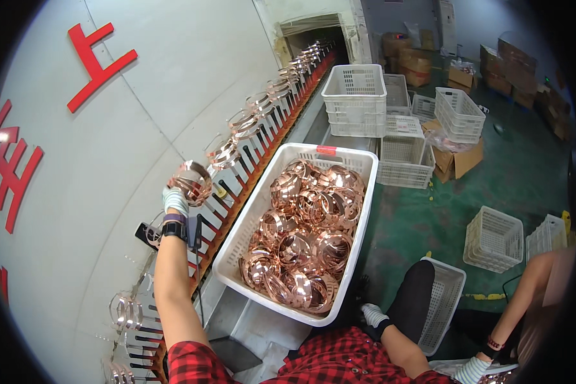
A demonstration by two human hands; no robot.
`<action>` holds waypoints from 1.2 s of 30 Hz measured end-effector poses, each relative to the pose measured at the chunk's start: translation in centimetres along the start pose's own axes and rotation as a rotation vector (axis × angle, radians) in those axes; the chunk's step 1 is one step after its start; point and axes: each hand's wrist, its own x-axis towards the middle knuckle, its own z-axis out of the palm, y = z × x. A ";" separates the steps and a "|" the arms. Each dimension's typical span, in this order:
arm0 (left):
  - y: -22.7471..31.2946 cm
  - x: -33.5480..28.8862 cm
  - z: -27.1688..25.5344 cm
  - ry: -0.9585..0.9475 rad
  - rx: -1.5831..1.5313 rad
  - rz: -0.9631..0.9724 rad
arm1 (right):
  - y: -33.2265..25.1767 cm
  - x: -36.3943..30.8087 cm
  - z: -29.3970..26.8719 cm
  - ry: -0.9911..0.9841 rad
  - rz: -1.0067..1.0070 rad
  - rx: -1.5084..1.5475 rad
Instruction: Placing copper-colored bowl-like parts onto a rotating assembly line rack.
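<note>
My left hand (175,200), in a striped white glove with a dark watch at the wrist, is raised beside the conveyor row. Its fingers are closed on a shiny copper-coloured metal ring piece (197,182), a frame of several curved bands. Down by my dark-trousered knee is my right hand (373,314), also in a striped glove; its fingers are too small and partly hidden to read. Between the conveyor and my right side stands a white plastic basket (229,269), heaped with similar copper-coloured ring pieces (313,208).
A conveyor with upright dark rods (262,137) carries more ring pieces toward a tunnel opening (336,41). White crates (354,102) and cardboard boxes (464,160) stand beyond on the green floor. Another person's gloved hand (472,370) works at lower right. A pale wall bears red characters (99,67).
</note>
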 end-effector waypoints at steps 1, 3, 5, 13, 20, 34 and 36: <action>2.2 -1.1 -0.1 0.008 0.001 0.018 | 0.0 0.2 0.2 -0.029 -0.027 -0.031; 5.7 -1.9 -0.9 -0.239 0.670 0.813 | 0.1 1.0 0.7 -0.075 -0.052 -0.080; 7.0 -5.5 3.5 -0.372 0.458 0.612 | 0.4 1.4 0.3 -0.083 -0.064 -0.011; -1.2 -1.9 5.1 -0.343 0.860 0.579 | -0.9 -0.6 1.0 -0.039 -0.082 0.060; -3.3 2.3 8.1 -0.272 0.225 -0.086 | -0.5 -0.7 0.5 -0.003 -0.037 0.036; -4.4 8.8 1.5 -0.220 -0.029 -0.317 | -1.2 -1.9 0.7 -0.001 -0.099 -0.098; -3.0 8.1 -0.7 -0.188 -0.052 -0.240 | -1.4 -1.9 0.8 -0.039 -0.108 -0.121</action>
